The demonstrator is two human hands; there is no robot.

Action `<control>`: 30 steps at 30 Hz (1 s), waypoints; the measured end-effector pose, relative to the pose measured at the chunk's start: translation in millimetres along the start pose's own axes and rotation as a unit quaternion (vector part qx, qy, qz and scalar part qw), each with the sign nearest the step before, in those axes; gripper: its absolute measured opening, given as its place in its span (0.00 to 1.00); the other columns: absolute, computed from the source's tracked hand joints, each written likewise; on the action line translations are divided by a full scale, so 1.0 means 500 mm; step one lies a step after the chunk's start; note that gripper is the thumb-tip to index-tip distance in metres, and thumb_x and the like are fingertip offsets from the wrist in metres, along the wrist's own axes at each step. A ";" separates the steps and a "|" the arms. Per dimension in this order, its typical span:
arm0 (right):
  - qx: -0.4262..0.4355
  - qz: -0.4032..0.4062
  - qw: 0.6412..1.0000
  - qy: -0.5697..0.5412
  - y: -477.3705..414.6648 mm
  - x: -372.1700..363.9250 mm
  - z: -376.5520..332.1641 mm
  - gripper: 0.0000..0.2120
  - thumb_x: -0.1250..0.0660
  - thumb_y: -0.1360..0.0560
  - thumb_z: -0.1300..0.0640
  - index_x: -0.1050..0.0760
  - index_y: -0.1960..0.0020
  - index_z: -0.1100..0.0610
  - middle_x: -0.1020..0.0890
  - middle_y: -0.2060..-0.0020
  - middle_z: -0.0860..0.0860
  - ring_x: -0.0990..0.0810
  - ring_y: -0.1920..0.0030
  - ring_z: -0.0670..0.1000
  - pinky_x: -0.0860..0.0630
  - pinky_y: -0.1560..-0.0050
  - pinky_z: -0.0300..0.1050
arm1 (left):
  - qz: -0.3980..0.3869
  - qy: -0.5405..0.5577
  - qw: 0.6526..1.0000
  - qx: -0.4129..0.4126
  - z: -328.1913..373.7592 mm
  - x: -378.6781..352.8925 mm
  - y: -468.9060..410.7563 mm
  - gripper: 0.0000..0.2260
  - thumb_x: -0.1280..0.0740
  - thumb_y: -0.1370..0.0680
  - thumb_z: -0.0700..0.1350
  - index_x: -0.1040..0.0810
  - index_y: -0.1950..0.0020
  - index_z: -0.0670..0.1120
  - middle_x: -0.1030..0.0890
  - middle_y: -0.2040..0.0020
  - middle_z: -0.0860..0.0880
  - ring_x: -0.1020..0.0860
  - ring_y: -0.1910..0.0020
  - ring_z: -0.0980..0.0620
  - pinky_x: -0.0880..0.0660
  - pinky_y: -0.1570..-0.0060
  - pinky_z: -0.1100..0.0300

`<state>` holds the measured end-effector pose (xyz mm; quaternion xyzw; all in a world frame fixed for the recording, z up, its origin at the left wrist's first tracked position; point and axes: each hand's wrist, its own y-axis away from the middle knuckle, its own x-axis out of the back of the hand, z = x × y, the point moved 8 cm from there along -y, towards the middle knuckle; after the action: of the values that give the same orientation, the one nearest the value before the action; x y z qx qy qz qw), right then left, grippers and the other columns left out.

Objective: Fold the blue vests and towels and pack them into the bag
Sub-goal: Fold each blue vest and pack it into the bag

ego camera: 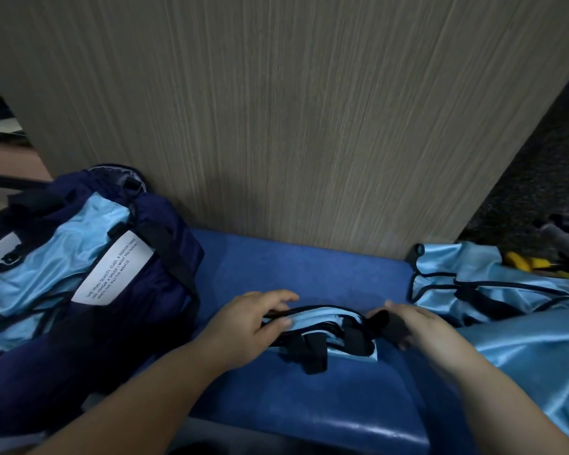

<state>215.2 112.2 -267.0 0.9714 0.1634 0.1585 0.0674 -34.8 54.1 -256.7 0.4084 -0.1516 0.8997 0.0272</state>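
L hand (pixel 260 318) is pinching folded pale-blue satin vest (pixel 319 318); R hand (pixel 414 326) blurred, grip unclear. Prob. soft, slippery: hold both ends.

Left hand (pixel 253 320) and right hand (pixel 421 330) reach forward, fingers (pixel 278 297) curled.

We take this for an office or some similar workplace room.

We see a tall wood-grain laminate panel (pixel 293 126) rising behind a padded blue worktop (pixel 309 267). Dark speckled carpet (pixel 523 192) lies to the right. Yellow-handled tools (pixel 519 261) lie beside a heap of matching light-blue vests (pixel 493 290). We cannot tell the trade.
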 end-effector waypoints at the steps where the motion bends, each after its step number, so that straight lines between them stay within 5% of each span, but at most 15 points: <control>1: 0.009 -0.009 1.000 0.014 -0.001 -0.001 -0.002 0.12 0.37 0.24 0.53 0.14 0.56 0.51 0.14 0.57 0.51 0.23 0.59 0.49 0.33 0.63 0.41 | 0.000 0.006 1.000 0.010 -0.005 -0.001 0.001 0.20 0.38 0.25 0.60 0.27 0.33 0.60 0.27 0.48 0.69 0.29 0.45 0.70 0.35 0.46 0.76; 4: 0.007 -0.032 0.999 0.024 0.001 -0.007 -0.003 0.17 0.41 0.21 0.67 0.15 0.56 0.55 0.14 0.62 0.48 0.22 0.64 0.41 0.31 0.67 0.31 | 0.001 0.001 1.000 0.021 -0.007 -0.001 -0.001 0.18 0.35 0.24 0.55 0.27 0.33 0.60 0.27 0.48 0.67 0.29 0.43 0.69 0.32 0.43 0.70; 7: 0.014 -0.064 0.997 0.043 0.002 -0.013 0.000 0.14 0.38 0.24 0.73 0.17 0.51 0.59 0.14 0.59 0.50 0.18 0.57 0.43 0.25 0.55 0.31 | 0.004 -0.015 1.000 0.026 -0.008 -0.007 -0.002 0.19 0.35 0.25 0.56 0.26 0.34 0.60 0.25 0.47 0.64 0.29 0.43 0.67 0.32 0.39 0.67; 10: 0.032 -0.069 0.994 0.073 0.004 -0.015 0.001 0.12 0.32 0.28 0.69 0.16 0.53 0.56 0.15 0.57 0.54 0.19 0.55 0.48 0.24 0.46 0.43 | 0.005 -0.026 0.999 0.022 -0.006 -0.008 -0.002 0.20 0.36 0.26 0.57 0.25 0.35 0.59 0.23 0.47 0.63 0.27 0.43 0.64 0.31 0.40 0.65; 15: 0.090 0.000 0.978 0.186 0.008 -0.011 -0.020 0.10 0.24 0.32 0.65 0.19 0.61 0.50 0.18 0.64 0.48 0.23 0.63 0.44 0.24 0.54 0.42 | 0.009 -0.040 0.999 0.005 0.003 -0.007 -0.004 0.25 0.41 0.29 0.63 0.23 0.36 0.56 0.28 0.54 0.72 0.26 0.47 0.62 0.34 0.45 0.71; 18: 0.131 0.031 0.961 0.243 0.011 -0.009 -0.033 0.13 0.24 0.32 0.63 0.22 0.65 0.47 0.18 0.65 0.46 0.21 0.64 0.46 0.24 0.57 0.41 | 0.010 -0.037 0.999 0.013 -0.005 -0.008 -0.005 0.28 0.43 0.31 0.65 0.24 0.34 0.57 0.26 0.51 0.68 0.26 0.46 0.62 0.33 0.42 0.68; 25: 0.124 -0.023 0.960 0.249 0.014 -0.024 -0.022 0.15 0.27 0.35 0.68 0.23 0.65 0.48 0.18 0.66 0.42 0.23 0.64 0.39 0.26 0.59 0.34 | -0.014 -0.045 0.998 0.036 -0.015 -0.015 -0.007 0.24 0.38 0.28 0.58 0.26 0.32 0.58 0.22 0.44 0.61 0.28 0.44 0.62 0.32 0.39 0.64; 30: 0.159 0.005 0.950 0.267 0.012 -0.023 -0.024 0.14 0.30 0.31 0.67 0.27 0.61 0.48 0.19 0.66 0.50 0.26 0.65 0.45 0.26 0.61 0.42 | -0.005 -0.026 0.999 0.036 -0.023 -0.014 -0.011 0.17 0.30 0.24 0.49 0.24 0.35 0.57 0.22 0.45 0.61 0.27 0.44 0.64 0.31 0.40 0.65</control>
<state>202.4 103.7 -257.8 0.8926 0.1934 0.3843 -0.1351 -37.3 63.4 -267.6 0.4335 -0.1182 0.8933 0.0130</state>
